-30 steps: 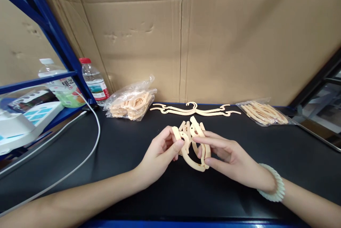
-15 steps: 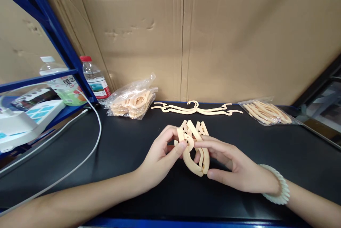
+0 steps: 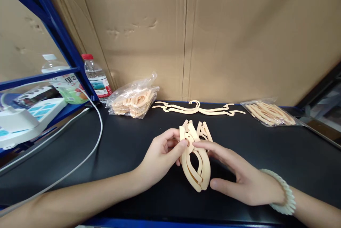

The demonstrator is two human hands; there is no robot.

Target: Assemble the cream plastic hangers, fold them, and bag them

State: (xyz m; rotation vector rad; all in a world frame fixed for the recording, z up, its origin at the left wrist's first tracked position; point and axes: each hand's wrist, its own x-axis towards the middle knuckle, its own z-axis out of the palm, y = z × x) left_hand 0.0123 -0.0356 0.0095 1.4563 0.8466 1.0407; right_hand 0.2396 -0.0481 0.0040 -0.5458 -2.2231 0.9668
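Observation:
A folded beige plastic hanger [image 3: 205,171] is pinched near its hook end between the thumb and fingers of my left hand [image 3: 165,153]. Its two curved arms point down toward me and meet at the bottom. My right hand [image 3: 237,174] reaches in from the other side, its index fingertip touching the hanger near the pivot. The right thumb is spread away, just beside the lower arm; the other right fingers are partly hidden. Just behind lie more folded hanger pieces [image 3: 205,129], partly covered by the held one and my hand. Unfolded hangers [image 3: 213,112] lie farther back.
A clear bag of hanger parts [image 3: 133,101] sits at back left, another bag [image 3: 269,112] at back right. A red-capped water bottle [image 3: 98,80] stands by the blue rack [image 3: 48,25]. A white cable [image 3: 98,139] crosses the black tabletop's left side. Cardboard [image 3: 149,43] walls the back.
The held hanger has tilted, its arms now lower and flatter to view. My right hand has shifted down and right, its thumb farther from the hanger. My left hand keeps its pinch.

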